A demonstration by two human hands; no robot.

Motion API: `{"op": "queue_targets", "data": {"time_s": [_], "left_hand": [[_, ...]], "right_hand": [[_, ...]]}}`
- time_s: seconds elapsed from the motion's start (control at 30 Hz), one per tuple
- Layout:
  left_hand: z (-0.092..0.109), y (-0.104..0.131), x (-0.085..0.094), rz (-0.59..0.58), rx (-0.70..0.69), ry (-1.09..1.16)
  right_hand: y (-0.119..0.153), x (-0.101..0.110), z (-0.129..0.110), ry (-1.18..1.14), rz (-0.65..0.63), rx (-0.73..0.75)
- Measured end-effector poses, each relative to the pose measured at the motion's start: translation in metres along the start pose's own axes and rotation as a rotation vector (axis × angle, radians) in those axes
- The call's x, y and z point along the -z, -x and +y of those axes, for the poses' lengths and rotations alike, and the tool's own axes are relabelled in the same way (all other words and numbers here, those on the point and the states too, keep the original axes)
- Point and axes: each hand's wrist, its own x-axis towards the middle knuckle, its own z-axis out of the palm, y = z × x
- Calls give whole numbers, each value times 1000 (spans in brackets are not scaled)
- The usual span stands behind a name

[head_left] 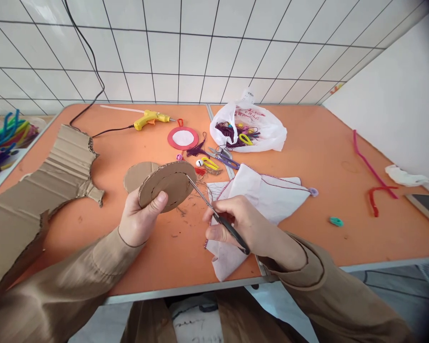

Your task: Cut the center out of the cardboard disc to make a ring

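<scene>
My left hand (140,215) grips a round cardboard disc (177,186) by its near-left edge, thumb on top. An inner circle is marked on the disc with a dark, broken line. My right hand (243,223) is closed around black-handled scissors (233,232). The blades point up and left, and their tip meets the disc at the right part of that line. Behind the held disc, another cardboard circle (136,175) lies partly hidden. White cloth (268,190) with dark red stitching rests beneath and beyond my right hand.
A corded yellow glue gun (150,120) lies at the back, beside a red-rimmed disc (183,137). Purple-handled scissors (226,158) are near a white plastic bag (271,128) of trinkets. Large cut cardboard (53,176) covers the left side. Pipe cleaners (373,162) lie at right.
</scene>
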Motion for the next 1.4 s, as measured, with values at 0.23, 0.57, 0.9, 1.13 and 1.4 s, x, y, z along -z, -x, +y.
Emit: {"op": "queue_targets", "data": {"time_s": [0.23, 0.57, 0.9, 1.13, 1.4], "left_hand": [[-1, 6, 4, -33, -99, -199], [-9, 4, 8, -50, -165, -242], [-16, 2, 15, -82, -191, -148], [-16, -1, 8, -14, -115, -51], [4, -15, 3, 199, 25, 139]], "right_hand": [[-1, 1, 1, -69, -40, 6], [-2, -2, -1, -35, -10, -15], [-2, -2, 1, 10, 27, -21], [0, -1, 5, 124, 83, -5], [-4, -1, 10, 4, -79, 71]]}}
